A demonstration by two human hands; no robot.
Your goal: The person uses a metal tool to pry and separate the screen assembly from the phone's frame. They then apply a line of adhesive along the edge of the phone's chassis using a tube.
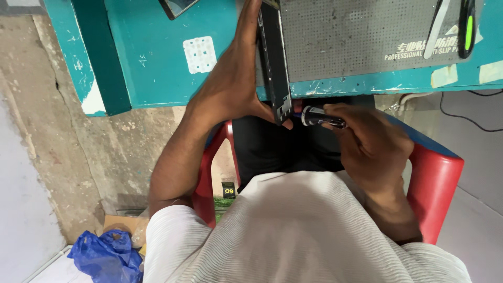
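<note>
Nearest, a white ribbed shirt (293, 230) fills the lower frame; a crumpled blue plastic bag (105, 257) lies on the floor well left of it. The person sits on a red plastic chair (435, 178).

Right hand (372, 141): fingers curled tight around a short black tool with a metal collar (320, 116), which lies roughly level, its tip pointing left toward the left thumb. Grip closed; the fingertips hide the rear of the handle.

Left hand (230, 84): palm stretched flat along one side of a black phone frame (275, 60), thumb hooked at its lower end, fingers extended upward along its edge. The frame stands on edge, upright, its lower end hanging past the front edge of the teal workbench (146, 57). The tool tip sits just beside the frame's lower corner; whether it touches cannot be told.

Beyond the fingers: a grey perforated anti-slip mat (356, 36) on the bench, just right of the frame. A pale square sticker (199, 54) sits left of the left hand. At the far right of the mat lie a light-coloured flat tool (436, 29) and a black tool with green stripe (466, 26). A dark flat object (177, 6) is cut off at the top edge.
</note>
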